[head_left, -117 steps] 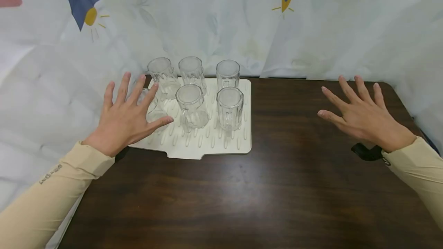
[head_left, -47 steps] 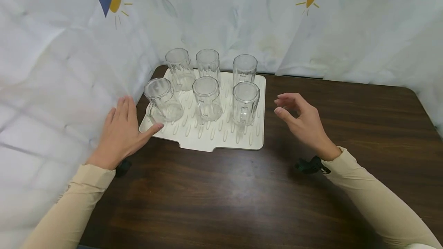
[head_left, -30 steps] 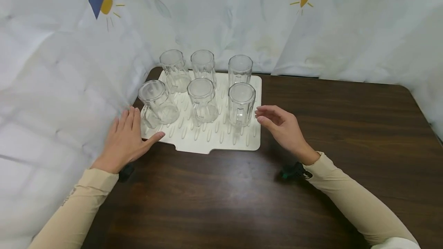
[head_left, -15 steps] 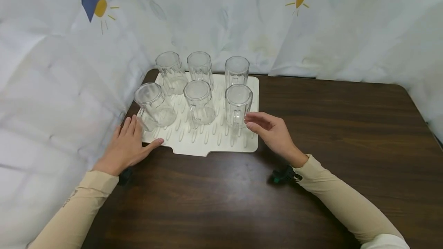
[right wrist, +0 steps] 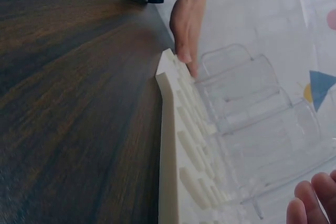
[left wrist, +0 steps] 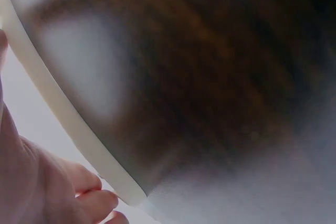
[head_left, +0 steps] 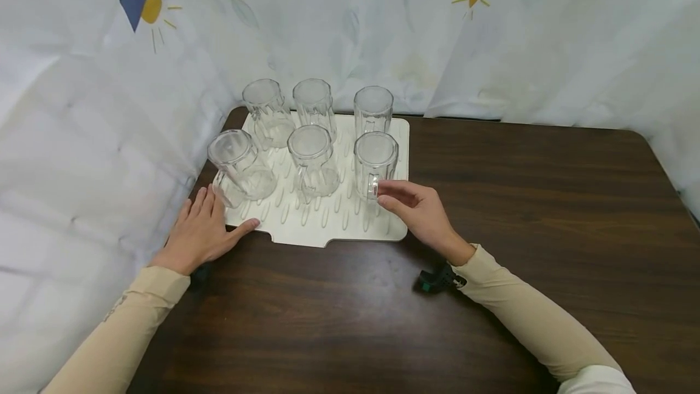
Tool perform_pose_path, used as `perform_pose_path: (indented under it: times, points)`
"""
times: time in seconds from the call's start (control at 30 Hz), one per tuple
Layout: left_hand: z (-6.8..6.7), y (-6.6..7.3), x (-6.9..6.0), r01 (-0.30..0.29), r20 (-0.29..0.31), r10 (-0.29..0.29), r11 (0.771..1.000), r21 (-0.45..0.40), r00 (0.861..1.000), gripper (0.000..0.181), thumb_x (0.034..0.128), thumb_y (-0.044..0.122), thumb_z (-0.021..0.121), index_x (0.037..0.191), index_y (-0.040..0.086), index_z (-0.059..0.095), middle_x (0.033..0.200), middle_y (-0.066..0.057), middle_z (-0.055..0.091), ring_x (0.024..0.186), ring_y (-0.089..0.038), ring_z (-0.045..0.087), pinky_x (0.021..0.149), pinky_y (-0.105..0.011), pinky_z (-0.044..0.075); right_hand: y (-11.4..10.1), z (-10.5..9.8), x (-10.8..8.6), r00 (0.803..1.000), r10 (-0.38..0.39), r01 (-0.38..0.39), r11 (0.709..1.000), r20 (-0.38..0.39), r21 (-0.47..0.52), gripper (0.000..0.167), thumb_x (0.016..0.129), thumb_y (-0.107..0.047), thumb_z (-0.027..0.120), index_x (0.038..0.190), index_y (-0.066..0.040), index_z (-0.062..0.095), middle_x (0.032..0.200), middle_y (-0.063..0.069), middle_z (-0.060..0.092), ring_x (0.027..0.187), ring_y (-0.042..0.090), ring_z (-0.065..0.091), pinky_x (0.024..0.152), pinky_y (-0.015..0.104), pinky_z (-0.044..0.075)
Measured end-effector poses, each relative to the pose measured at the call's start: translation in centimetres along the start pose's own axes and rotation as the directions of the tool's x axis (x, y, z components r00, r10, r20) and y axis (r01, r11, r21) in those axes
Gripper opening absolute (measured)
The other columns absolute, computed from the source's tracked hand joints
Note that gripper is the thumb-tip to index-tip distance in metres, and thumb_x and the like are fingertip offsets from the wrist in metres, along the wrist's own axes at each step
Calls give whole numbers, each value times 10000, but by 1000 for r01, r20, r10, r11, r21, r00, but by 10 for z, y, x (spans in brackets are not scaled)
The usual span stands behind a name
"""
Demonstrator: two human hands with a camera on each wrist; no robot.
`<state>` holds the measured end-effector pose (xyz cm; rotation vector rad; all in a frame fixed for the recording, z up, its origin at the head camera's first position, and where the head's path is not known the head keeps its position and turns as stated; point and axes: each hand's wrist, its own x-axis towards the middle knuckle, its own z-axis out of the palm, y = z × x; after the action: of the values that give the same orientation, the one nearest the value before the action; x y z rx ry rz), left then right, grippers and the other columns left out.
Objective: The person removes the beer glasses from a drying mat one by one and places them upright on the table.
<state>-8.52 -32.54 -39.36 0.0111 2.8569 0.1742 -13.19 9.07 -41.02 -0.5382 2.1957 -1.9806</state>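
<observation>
Several clear glass mugs stand in two rows on a white ribbed drying tray (head_left: 306,233). My right hand (head_left: 418,208) is at the handle of the front right mug (head_left: 376,160), fingers bent and thumb apart from them; no firm hold shows. In the right wrist view, a few of its fingertips (right wrist: 315,198) appear beside the glass. My left hand (head_left: 197,233) rests at the tray's front left corner with fingers extended, close to the front left mug (head_left: 240,163). The left wrist view shows that hand (left wrist: 47,187) against the tray's edge (left wrist: 68,119).
Between the outer front mugs stands the front middle mug (head_left: 314,163). Behind are the back left mug (head_left: 268,114), back middle mug (head_left: 313,102) and back right mug (head_left: 374,108). The dark wooden table (head_left: 519,211) meets white printed sheeting (head_left: 350,29) at the back and left.
My right hand has come in from the far right to the front right mug's handle, its spread fingers bending. My left hand has moved down to the tray's corner. The mugs stay in place.
</observation>
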Motion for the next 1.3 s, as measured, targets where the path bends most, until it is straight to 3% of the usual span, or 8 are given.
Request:
perform_pose_path:
  times: [0.2,0.43,0.7,1.03,1.3]
  points:
    - [1,-1,3,13,14,-13,1000,-7,1000,1232,962,800,395,1575,-184,-24,1663,-417,-29,1564,-583,28,1258,-728,61,0,5,0,999,37,-37,999,21,25,344,951,-12,708,1294,11,702,1269,248,726,1140,271,746,914,203,607]
    - [3,-3,6,25,27,-25,999,-19,999,1248,956,812,384,1571,-182,-53,1660,-413,-77,1556,-596,0,1251,-739,64,4,10,1,999,6,-8,999,40,35,341,959,-20,705,1285,76,683,1277,300,701,1153,293,742,917,197,605]
    - [3,-3,5,23,21,-23,1000,-8,1000,1245,956,806,399,1569,-195,-15,1657,-424,-44,1556,-595,31,1252,-735,86,6,14,1,998,5,-8,999,57,38,356,966,-84,721,1289,63,687,1277,286,707,1200,472,674,936,188,597]
    - [0,-2,4,20,25,-19,1000,-9,1000,1241,961,801,394,1565,-202,-18,1653,-428,-48,1561,-586,22,1264,-717,73,8,18,3,997,-47,47,999,63,5,293,967,17,679,1253,79,698,1259,299,709,1171,404,711,929,189,599]
    - [-1,-2,2,17,26,-16,1000,-10,1000,1241,959,802,399,1562,-209,5,1654,-430,-36,1560,-587,29,1264,-717,77,9,20,3,997,-45,44,999,64,15,272,967,35,668,1232,80,707,1252,291,716,1187,476,678,917,162,585]
